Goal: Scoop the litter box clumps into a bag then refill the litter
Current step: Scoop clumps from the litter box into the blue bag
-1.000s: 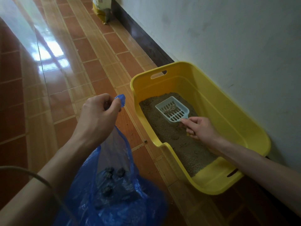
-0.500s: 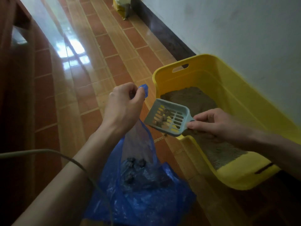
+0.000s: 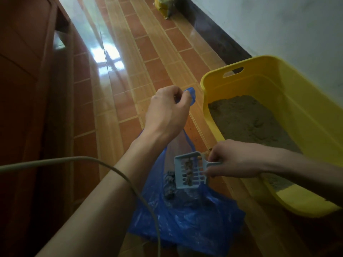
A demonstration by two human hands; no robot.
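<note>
A yellow litter box (image 3: pixel 304 115) holding grey-brown litter (image 3: pixel 245 119) stands on the floor at the right, against the wall. My left hand (image 3: pixel 167 112) pinches the top edge of a blue plastic bag (image 3: pixel 185 219) and holds it up; dark clumps (image 3: pixel 169 186) lie inside it. My right hand (image 3: pixel 233 160) grips the handle of a pale blue slotted scoop (image 3: pixel 189 169). The scoop is tilted over the bag's mouth, with clumps still on its slots.
A yellow litter sack (image 3: pixel 163 6) leans at the wall's base far up the tiled floor (image 3: pixel 130 80). Dark wooden furniture (image 3: pixel 27 89) runs along the left. A grey cable (image 3: pixel 74 160) crosses my left forearm. A white wall (image 3: pixel 278 25) is behind the box.
My right hand lifted the loaded scoop out of the litter box, carried it left and down over the bag, and tilted it. My left hand kept the bag held up.
</note>
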